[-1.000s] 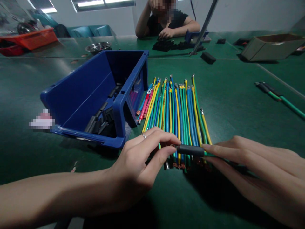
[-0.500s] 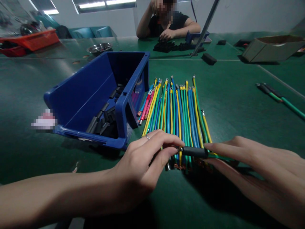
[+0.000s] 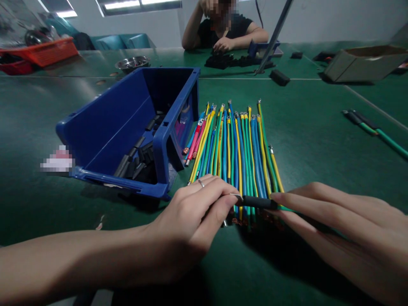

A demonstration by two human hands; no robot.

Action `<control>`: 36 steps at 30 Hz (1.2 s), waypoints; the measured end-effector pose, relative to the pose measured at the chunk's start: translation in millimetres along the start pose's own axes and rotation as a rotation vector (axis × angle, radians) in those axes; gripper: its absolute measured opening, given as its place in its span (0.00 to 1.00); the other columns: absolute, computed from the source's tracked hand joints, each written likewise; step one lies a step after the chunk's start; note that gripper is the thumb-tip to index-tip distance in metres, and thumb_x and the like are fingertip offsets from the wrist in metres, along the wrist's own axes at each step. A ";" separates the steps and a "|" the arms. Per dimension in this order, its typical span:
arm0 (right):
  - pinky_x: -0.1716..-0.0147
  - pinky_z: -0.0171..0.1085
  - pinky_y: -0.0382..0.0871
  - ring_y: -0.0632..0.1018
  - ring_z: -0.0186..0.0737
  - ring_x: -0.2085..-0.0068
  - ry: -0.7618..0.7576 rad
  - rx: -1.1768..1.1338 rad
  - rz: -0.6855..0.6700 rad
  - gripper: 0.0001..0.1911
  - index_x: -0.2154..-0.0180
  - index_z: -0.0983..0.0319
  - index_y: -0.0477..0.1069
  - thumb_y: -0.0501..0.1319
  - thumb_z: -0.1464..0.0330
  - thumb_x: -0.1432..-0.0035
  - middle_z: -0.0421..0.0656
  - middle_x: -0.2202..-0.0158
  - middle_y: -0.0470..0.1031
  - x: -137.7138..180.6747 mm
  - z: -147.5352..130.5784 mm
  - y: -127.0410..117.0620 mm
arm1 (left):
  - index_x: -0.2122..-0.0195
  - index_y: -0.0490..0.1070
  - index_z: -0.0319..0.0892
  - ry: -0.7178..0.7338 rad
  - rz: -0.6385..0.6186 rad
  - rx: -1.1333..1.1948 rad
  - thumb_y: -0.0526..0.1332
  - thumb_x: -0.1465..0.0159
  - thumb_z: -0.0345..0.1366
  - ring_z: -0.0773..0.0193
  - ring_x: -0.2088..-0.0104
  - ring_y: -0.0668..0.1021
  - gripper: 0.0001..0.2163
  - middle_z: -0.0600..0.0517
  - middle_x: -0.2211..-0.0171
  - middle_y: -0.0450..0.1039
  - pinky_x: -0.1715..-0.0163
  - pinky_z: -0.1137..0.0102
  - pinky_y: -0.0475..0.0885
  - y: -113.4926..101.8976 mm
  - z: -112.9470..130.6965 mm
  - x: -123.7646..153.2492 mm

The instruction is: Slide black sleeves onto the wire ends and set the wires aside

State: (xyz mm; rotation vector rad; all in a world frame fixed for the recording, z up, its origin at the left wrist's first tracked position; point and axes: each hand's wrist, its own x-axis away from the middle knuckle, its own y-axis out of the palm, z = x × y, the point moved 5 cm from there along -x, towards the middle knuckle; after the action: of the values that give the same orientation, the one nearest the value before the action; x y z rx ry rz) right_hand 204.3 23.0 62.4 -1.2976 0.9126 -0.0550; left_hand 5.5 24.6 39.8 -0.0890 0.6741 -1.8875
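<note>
Head view: green worktop [image 3: 318,144], blue bin [image 3: 105,123] left of the cable row [image 3: 245,157]. Over the row's near end, the right hand [image 3: 344,216] pinches a green cable [image 3: 286,208] at its black sleeve [image 3: 259,202], the left hand [image 3: 197,214] its metal tip [image 3: 240,198]; sleeve-positioning seems in hand, next calling for steady grips.

Your bare left forearm [image 3: 95,257] comes in from the lower left and runs at a gentle upward slant to the middle. Your left hand [image 3: 193,212] turns its back up toward you, fingers bent forward, left thumb [image 3: 218,212] and forefinger drawn together in a pinch. Your right hand [image 3: 347,225] enters from the right edge, its fingers nearly straight and pointing left, with the right thumb [image 3: 302,229] stretched out below them. Your two hands face each other, fingertips apart.
</note>
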 end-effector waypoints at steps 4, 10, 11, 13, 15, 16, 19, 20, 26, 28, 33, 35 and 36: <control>0.81 0.32 0.66 0.77 0.30 0.79 0.009 -0.006 0.008 0.07 0.53 0.57 0.71 0.54 0.68 0.24 0.36 0.71 0.81 3.9 0.0 2.8 | 0.62 0.71 0.42 -0.012 -0.024 0.011 0.55 0.24 0.28 0.67 0.66 0.75 0.09 0.57 0.67 0.73 0.60 0.71 0.69 0.9 0.5 -2.9; 0.79 0.32 0.65 0.77 0.29 0.79 0.011 0.004 0.018 0.07 0.53 0.56 0.71 0.54 0.68 0.24 0.36 0.70 0.80 4.8 0.6 3.8 | 0.63 0.69 0.43 -0.035 -0.050 0.028 0.55 0.24 0.29 0.66 0.64 0.75 0.10 0.57 0.67 0.71 0.59 0.71 0.68 1.4 0.7 -2.7; 0.80 0.32 0.65 0.77 0.29 0.79 0.009 0.006 0.015 0.07 0.53 0.56 0.71 0.54 0.68 0.24 0.36 0.70 0.80 4.1 0.8 4.0 | 0.63 0.69 0.43 -0.041 -0.058 0.024 0.55 0.24 0.29 0.66 0.64 0.75 0.10 0.57 0.67 0.71 0.59 0.71 0.68 1.3 0.8 -2.5; 0.80 0.31 0.65 0.77 0.29 0.79 0.003 0.003 -0.001 0.08 0.52 0.57 0.71 0.53 0.67 0.23 0.35 0.71 0.80 3.1 1.3 4.9 | 0.64 0.68 0.44 -0.052 -0.072 0.008 0.54 0.24 0.29 0.65 0.63 0.74 0.10 0.57 0.68 0.70 0.59 0.70 0.67 1.2 1.0 -2.5; 0.81 0.31 0.64 0.77 0.28 0.79 0.004 0.005 -0.001 0.09 0.52 0.57 0.71 0.53 0.66 0.23 0.35 0.72 0.80 3.2 2.1 5.1 | 0.64 0.67 0.44 -0.064 -0.083 -0.007 0.53 0.24 0.29 0.65 0.63 0.73 0.11 0.58 0.68 0.68 0.59 0.69 0.66 1.0 1.2 -3.0; 0.81 0.30 0.64 0.78 0.28 0.79 0.007 0.006 0.003 0.09 0.52 0.57 0.71 0.53 0.65 0.23 0.35 0.72 0.80 3.6 2.6 4.8 | 0.65 0.67 0.44 -0.066 -0.092 -0.009 0.53 0.23 0.29 0.65 0.63 0.73 0.11 0.58 0.68 0.68 0.58 0.69 0.66 1.2 1.4 -3.4; 0.80 0.30 0.65 0.79 0.28 0.79 0.020 0.001 0.003 0.09 0.52 0.56 0.72 0.54 0.64 0.23 0.35 0.71 0.81 5.2 3.4 4.3 | 0.64 0.66 0.45 -0.069 -0.122 -0.002 0.52 0.23 0.29 0.64 0.61 0.73 0.11 0.58 0.68 0.68 0.57 0.68 0.65 1.7 2.4 -4.6; 0.80 0.30 0.65 0.79 0.29 0.78 0.023 -0.004 0.002 0.09 0.53 0.56 0.72 0.54 0.64 0.23 0.35 0.71 0.81 5.3 3.4 4.1 | 0.64 0.66 0.45 -0.069 -0.131 0.000 0.52 0.23 0.29 0.64 0.61 0.73 0.11 0.58 0.68 0.68 0.57 0.68 0.65 1.8 2.7 -5.0; 0.81 0.31 0.65 0.78 0.30 0.80 0.031 -0.023 0.001 0.11 0.54 0.57 0.73 0.53 0.63 0.23 0.36 0.73 0.80 -0.5 1.8 4.0 | 0.65 0.66 0.45 -0.091 -0.140 0.009 0.52 0.23 0.30 0.63 0.62 0.73 0.12 0.57 0.68 0.68 0.58 0.67 0.64 3.0 1.7 -5.5; 0.81 0.31 0.65 0.78 0.30 0.80 0.035 -0.023 0.017 0.10 0.55 0.57 0.73 0.54 0.64 0.23 0.36 0.73 0.80 -2.0 1.6 3.2 | 0.65 0.67 0.44 -0.092 -0.142 0.013 0.52 0.23 0.30 0.63 0.62 0.73 0.11 0.57 0.68 0.68 0.57 0.67 0.65 4.1 0.5 -5.3; 0.81 0.31 0.63 0.77 0.29 0.80 0.023 -0.031 0.021 0.10 0.55 0.58 0.73 0.54 0.64 0.23 0.36 0.74 0.79 1.2 3.0 1.6 | 0.64 0.69 0.44 -0.103 -0.136 0.011 0.53 0.23 0.31 0.63 0.61 0.75 0.11 0.56 0.68 0.71 0.57 0.67 0.66 3.5 -0.3 -5.8; 0.81 0.31 0.64 0.77 0.29 0.80 0.014 -0.041 0.006 0.08 0.54 0.58 0.73 0.55 0.65 0.24 0.36 0.73 0.80 3.3 4.0 1.9 | 0.65 0.69 0.45 -0.095 -0.139 0.013 0.53 0.24 0.31 0.62 0.61 0.75 0.11 0.56 0.69 0.71 0.58 0.67 0.66 2.7 1.4 -6.5; 0.82 0.31 0.64 0.77 0.29 0.80 0.012 -0.047 -0.003 0.08 0.54 0.58 0.73 0.55 0.66 0.24 0.36 0.73 0.80 3.9 4.4 2.2 | 0.66 0.68 0.45 -0.091 -0.139 0.019 0.53 0.24 0.31 0.62 0.62 0.76 0.11 0.56 0.70 0.71 0.59 0.67 0.67 2.2 2.2 -6.8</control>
State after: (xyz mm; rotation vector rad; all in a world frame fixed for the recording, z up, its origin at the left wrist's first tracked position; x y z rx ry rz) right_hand 208.6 25.3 58.3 -1.3433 0.9275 -0.0438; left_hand 11.0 29.0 42.2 -0.2128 0.6010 -2.0094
